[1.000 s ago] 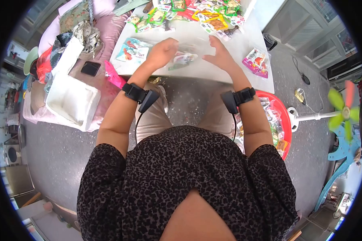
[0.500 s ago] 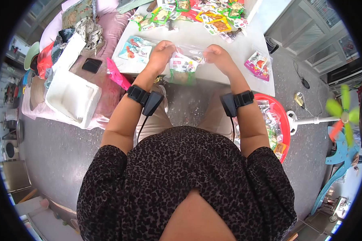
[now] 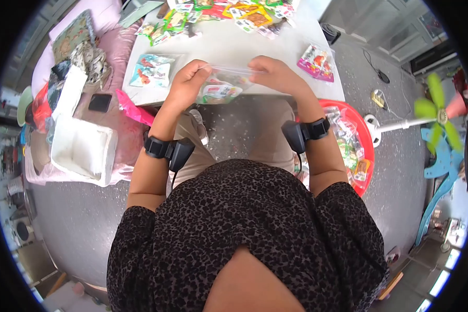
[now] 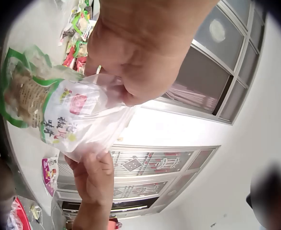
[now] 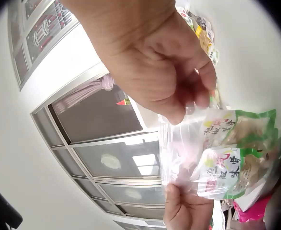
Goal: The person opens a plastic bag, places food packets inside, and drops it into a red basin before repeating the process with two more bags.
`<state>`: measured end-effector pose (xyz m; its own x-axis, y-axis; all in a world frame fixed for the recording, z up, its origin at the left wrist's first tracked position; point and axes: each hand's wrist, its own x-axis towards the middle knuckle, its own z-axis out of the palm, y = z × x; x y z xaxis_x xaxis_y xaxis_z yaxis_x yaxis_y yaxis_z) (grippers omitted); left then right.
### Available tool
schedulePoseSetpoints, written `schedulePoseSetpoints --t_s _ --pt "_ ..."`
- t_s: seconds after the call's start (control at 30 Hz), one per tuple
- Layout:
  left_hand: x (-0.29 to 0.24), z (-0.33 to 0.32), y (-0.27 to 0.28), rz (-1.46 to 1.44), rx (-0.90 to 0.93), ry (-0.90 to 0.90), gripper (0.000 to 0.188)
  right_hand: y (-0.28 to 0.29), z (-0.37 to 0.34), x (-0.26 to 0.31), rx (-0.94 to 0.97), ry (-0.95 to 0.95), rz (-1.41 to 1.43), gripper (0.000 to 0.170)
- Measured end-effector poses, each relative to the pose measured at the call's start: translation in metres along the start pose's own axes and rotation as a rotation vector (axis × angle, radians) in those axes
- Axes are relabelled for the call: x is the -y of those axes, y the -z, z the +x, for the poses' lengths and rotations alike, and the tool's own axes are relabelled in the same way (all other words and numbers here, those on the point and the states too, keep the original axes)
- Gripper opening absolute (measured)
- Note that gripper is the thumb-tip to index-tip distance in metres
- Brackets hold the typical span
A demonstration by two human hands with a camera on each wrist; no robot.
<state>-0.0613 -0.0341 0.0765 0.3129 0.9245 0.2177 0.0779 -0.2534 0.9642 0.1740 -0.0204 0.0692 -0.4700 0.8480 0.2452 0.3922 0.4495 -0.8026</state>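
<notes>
A clear zip bag [image 3: 233, 72] is stretched between both hands over the table's front edge. Green-and-white snack packets [image 3: 221, 91] lie inside it; the right wrist view shows two packets [image 5: 220, 173] with green borders. My left hand [image 3: 186, 86] pinches one top corner of the bag, thumb against curled fingers. At the other top corner, my right hand [image 3: 280, 74] pinches the plastic, as the left wrist view also shows with that hand [image 4: 95, 179] below the bag.
Many snack packets [image 3: 252, 16] are heaped at the table's back. A blue packet [image 3: 152, 70] lies left, a pink one [image 3: 316, 63] right. A red basin [image 3: 367, 151] of packets stands at the lower right. Left are a white foam box [image 3: 83, 150] and a phone [image 3: 100, 102].
Both hands, apart at first, came to hold the bag's top between them. The packets, lying on the table earlier, now hang in the bag. The head view has shifted.
</notes>
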Motion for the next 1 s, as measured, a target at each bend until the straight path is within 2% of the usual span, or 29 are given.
schedulePoseSetpoints --t_s 0.03,0.1,0.17,0.27,0.3,0.37,0.47,0.5,0.6,0.67,0.73,0.77,0.83,0.93,1.0 --pt "-0.006 -0.003 -0.006 0.051 0.027 0.007 0.015 -0.003 -0.005 0.009 0.003 0.096 -0.09 0.033" --pt "-0.01 -0.009 -0.019 0.101 0.067 0.008 0.014 -0.012 -0.015 0.026 0.006 0.184 -0.233 0.035" --pt "-0.009 -0.017 -0.027 0.107 0.081 0.012 0.014 -0.022 -0.02 0.039 0.097 0.094 -0.27 0.029" --pt "-0.008 -0.025 -0.031 0.059 0.142 0.041 0.013 -0.029 -0.034 0.045 0.132 -0.015 -0.196 0.022" --pt "-0.006 -0.028 -0.031 -0.037 0.206 0.049 0.016 -0.03 -0.04 0.046 0.135 -0.02 -0.117 0.021" --pt "0.002 -0.031 -0.031 -0.23 0.329 0.065 0.028 -0.029 -0.052 0.049 0.138 -0.023 0.033 0.019" --pt "0.015 -0.038 -0.035 -0.284 0.506 0.127 0.058 -0.024 -0.067 0.054 0.145 -0.054 0.147 0.017" --pt "0.018 -0.036 -0.038 -0.207 0.582 0.241 0.078 -0.023 -0.07 0.051 0.157 -0.056 0.267 0.016" --pt "0.01 -0.04 -0.053 -0.106 0.71 0.404 0.075 -0.023 -0.076 0.041 0.199 -0.086 0.588 0.014" --pt "0.011 -0.04 -0.06 -0.184 0.775 0.439 0.072 -0.02 -0.078 0.037 0.243 -0.145 0.747 0.012" --pt "0.012 -0.041 -0.067 -0.285 0.842 0.433 0.068 -0.019 -0.08 0.028 0.164 -0.173 0.832 0.012" --pt "0.013 -0.044 -0.07 -0.259 0.801 0.47 0.066 -0.018 -0.081 0.025 0.123 -0.186 0.873 0.011" --pt "0.016 -0.053 -0.076 -0.203 0.72 0.547 0.061 -0.019 -0.084 0.025 0.103 -0.219 0.862 0.012" --pt "0.026 -0.055 -0.077 -0.211 0.745 0.481 0.054 -0.022 -0.087 0.022 0.089 -0.25 0.847 0.011" --pt "0.026 -0.06 -0.084 -0.233 0.733 0.499 0.053 -0.023 -0.09 0.019 0.103 -0.255 0.821 0.011"
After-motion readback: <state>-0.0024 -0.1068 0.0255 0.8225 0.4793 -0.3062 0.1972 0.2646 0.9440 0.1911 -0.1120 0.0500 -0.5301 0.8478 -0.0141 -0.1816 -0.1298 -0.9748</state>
